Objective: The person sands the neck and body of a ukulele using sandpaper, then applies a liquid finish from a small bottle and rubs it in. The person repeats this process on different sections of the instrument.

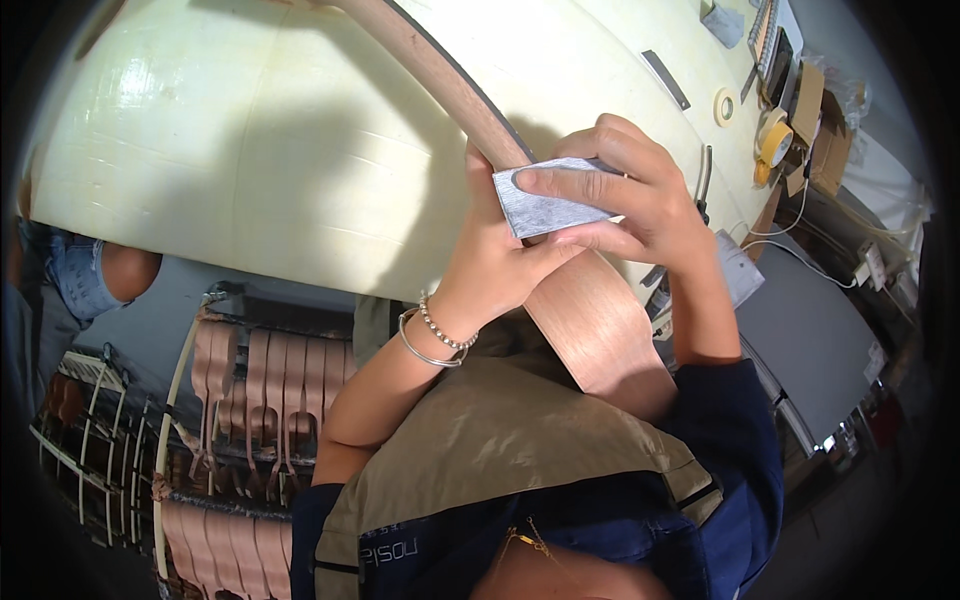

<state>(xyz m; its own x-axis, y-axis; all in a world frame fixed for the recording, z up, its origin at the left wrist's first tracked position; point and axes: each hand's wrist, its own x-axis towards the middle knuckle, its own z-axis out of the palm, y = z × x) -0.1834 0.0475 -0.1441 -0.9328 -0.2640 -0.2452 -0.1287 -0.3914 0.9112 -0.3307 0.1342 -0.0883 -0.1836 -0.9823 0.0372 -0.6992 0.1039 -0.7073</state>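
A long, curved wooden piece runs from against my apron at the lower right up to the far side of the table. Its near end is broad, and its far part is narrow with a dark edge. My left hand is closed around the middle of the wood, its fingers partly hidden behind it. With thumb and fingers, my right hand grips a folded grey sheet of sandpaper, which lies across the wood just above my left thumb. The sandpaper hides the wood's surface beneath it.
A pale covered table spreads ahead. On its right lie a metal strip, a tape roll and a yellow tape dispenser. Racks of similar wooden parts stand at left, near another person's knee. A grey chair-like surface is at right.
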